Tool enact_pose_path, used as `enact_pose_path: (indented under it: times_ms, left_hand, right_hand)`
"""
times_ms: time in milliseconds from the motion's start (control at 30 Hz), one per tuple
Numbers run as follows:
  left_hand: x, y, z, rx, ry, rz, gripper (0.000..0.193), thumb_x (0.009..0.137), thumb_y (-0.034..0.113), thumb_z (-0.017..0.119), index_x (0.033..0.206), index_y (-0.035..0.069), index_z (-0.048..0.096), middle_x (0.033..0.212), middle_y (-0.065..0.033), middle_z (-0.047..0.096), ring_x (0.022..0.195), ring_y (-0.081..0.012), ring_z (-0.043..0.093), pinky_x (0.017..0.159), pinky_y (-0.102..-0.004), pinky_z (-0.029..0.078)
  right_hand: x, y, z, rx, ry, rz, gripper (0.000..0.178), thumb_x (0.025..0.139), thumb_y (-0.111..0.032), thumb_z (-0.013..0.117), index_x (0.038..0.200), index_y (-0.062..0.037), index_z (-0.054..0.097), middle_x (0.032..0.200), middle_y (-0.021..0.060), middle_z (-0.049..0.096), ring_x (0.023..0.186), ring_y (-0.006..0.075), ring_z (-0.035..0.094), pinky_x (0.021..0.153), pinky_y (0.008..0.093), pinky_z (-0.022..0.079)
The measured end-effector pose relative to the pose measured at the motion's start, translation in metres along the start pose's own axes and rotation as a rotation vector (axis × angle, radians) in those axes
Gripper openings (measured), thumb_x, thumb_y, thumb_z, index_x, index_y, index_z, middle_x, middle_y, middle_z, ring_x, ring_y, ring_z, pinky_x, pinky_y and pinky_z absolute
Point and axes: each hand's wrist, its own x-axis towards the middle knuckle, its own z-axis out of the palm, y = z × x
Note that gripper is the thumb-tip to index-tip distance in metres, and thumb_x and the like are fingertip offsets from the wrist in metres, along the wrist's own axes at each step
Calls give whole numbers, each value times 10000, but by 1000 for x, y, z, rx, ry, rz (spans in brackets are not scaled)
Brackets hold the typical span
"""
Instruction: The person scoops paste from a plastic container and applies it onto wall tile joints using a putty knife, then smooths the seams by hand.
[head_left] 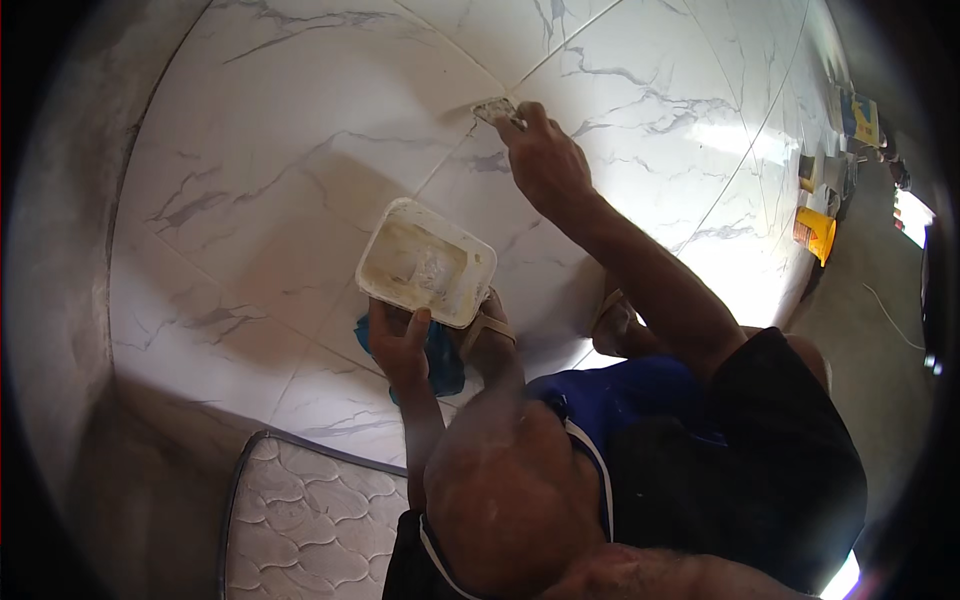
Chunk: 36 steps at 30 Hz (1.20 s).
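Floor's all big white tiles (290,110) with grey marble-style veining, and a plain grey wall (60,230) runs along the left. Lower left there's a pale quilted mattress-type pad (310,530) with dark edging. Light's pretty uneven tbh: blown-out glare (745,285) toward the right, soft shadows on the left.

your white marbled floor (270,120) carries your sandalled feet (490,348), a blue bundle (447,365) beside the left one, and a yellow packet (820,236) near its right edge.

Head-worn fisheye — looks down from above onto tiled floor (270,120).
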Motion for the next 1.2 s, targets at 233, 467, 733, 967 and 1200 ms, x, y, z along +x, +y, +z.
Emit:
enact_pose_path:
  times_ms: [233,467,733,967,1200]
  left_hand:
    - [3,-1,-1,-86,-25,38,724,793,-33,705,1461,-93,433,1365,-167,585,1247,-259,582,1090,-384,444]
    - [4,-3,-4,-137,-25,89,761,829,16,762,1489,-84,396,1369,-168,579,1243,-260,592,1072,-387,474]
    - [2,0,-2,-99,-26,81,775,822,20,769,1492,-85,393,1379,-165,575,1252,-260,585,1082,-392,466]
    - [2,1,-4,-90,-6,74,768,825,16,758,1493,-84,392,1388,-167,566,1259,-264,582,1087,-384,457]
    - [1,2,1,-112,-48,84,744,830,15,745,1484,-84,403,1367,-175,577,1262,-271,580,1087,-393,457]
  right_hand:
    - [-12,-37,2,-89,-196,23,227,936,-54,559,1082,113,610,1160,204,561,989,370,668,797,453,611]
    - [-21,-26,-6,-48,-241,-11,244,946,-53,506,1173,-16,586,1236,214,531,1046,393,634,858,503,571]
    - [-28,-14,29,-17,-146,19,469,924,-23,523,1389,-56,482,1268,199,492,1068,376,617,854,500,575]
    - [-28,-18,3,-18,-192,-37,419,915,-15,526,1333,-27,502,1249,200,502,1060,386,622,852,494,577]
    - [-32,-35,11,-33,-307,43,362,923,-39,526,1265,79,535,1256,219,530,1036,370,660,841,475,603]
